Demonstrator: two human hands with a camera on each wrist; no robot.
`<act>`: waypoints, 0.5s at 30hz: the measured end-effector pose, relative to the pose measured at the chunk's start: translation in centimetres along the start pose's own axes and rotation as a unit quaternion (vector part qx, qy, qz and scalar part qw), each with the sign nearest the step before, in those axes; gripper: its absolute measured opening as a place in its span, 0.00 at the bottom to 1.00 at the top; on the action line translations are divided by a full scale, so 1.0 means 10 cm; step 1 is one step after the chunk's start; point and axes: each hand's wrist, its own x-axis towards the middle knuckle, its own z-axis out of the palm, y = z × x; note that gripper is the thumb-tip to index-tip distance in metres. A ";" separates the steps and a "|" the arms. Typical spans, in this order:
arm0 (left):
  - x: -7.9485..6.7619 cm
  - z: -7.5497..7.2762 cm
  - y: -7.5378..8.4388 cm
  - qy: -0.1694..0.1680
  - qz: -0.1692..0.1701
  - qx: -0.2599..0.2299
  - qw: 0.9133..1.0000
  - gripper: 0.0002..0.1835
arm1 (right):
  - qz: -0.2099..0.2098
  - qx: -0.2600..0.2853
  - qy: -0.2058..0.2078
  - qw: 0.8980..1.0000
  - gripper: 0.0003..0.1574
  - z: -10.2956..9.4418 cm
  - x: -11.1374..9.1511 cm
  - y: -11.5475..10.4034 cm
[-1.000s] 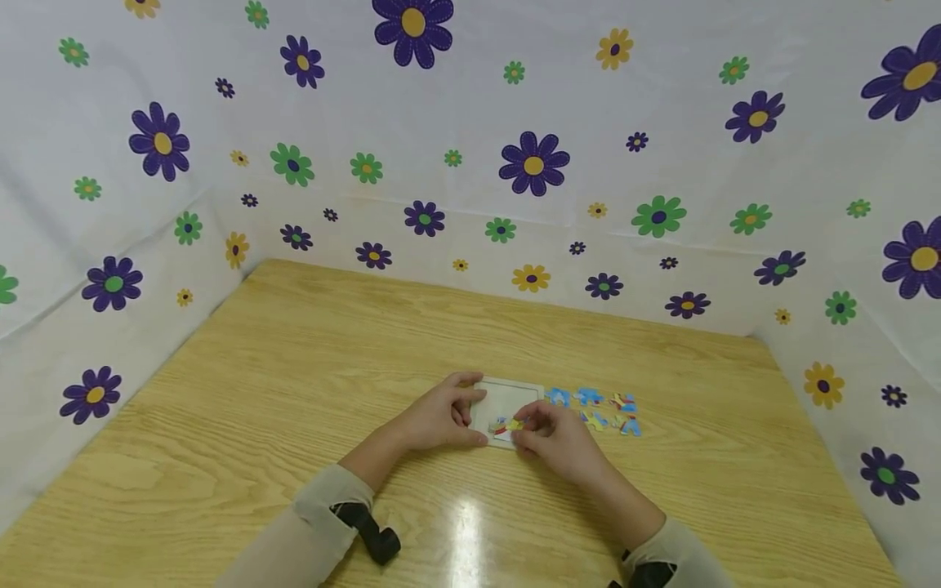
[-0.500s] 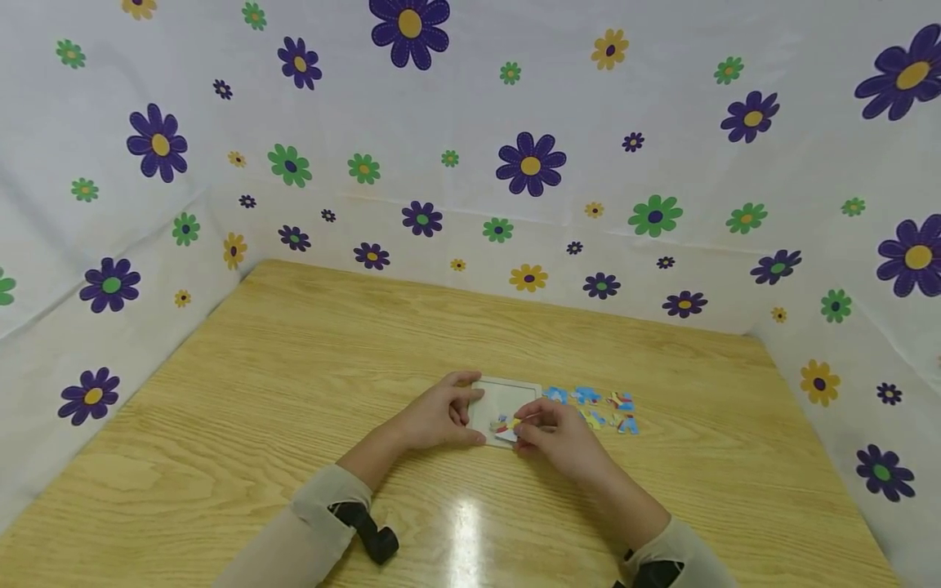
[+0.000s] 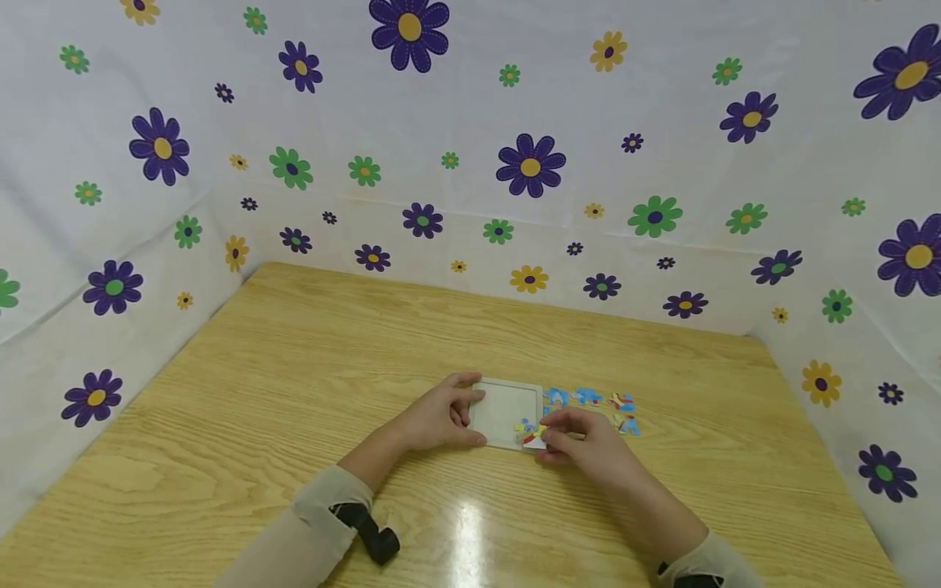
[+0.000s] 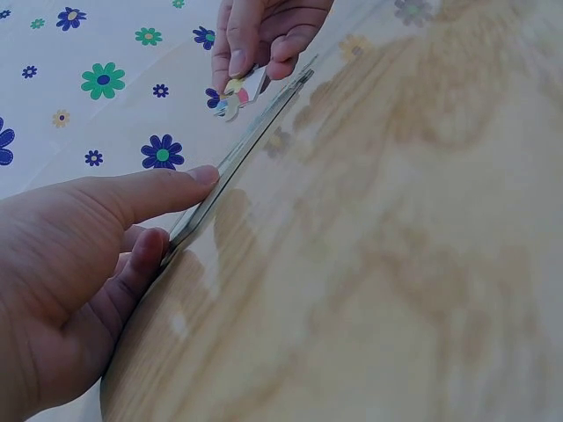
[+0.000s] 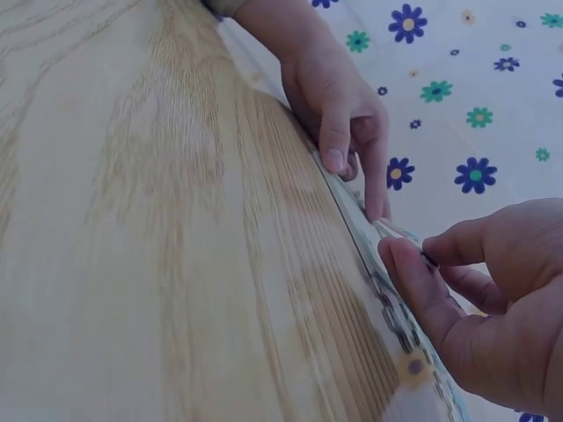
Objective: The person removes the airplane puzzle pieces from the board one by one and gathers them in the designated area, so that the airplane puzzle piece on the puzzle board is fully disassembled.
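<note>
A shallow, pale puzzle tray lies on the table in the head view. My left hand grips its left side, thumb at the near corner and index finger at the far one. In the left wrist view the thumb lies on the tray's rim. My right hand pinches a colourful jigsaw piece with yellow, red and blue on it, over the tray's near right corner. The left wrist view shows this piece tilted and raised above the rim.
Right of the tray, several loose jigsaw pieces lie in two rows, partly hidden by the right hand. The wooden table is bounded by a white flowered cloth at the back and both sides.
My right hand has moved right with the jigsaw piece, from the middle of the tray's near edge to its near right corner. The left hand stays on the tray.
</note>
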 end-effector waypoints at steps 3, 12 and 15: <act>0.00 0.00 0.00 0.002 0.004 0.005 1.000 0.41 | 0.005 0.003 0.006 1.000 0.18 -0.07 -0.03 0.01; 0.01 0.01 0.01 0.001 0.005 0.005 1.000 0.41 | 0.011 0.005 0.018 1.000 0.22 -0.31 -0.15 0.09; 0.00 0.01 0.00 0.004 0.003 0.006 1.000 0.41 | 0.004 0.004 0.023 1.000 0.22 -0.36 -0.18 0.10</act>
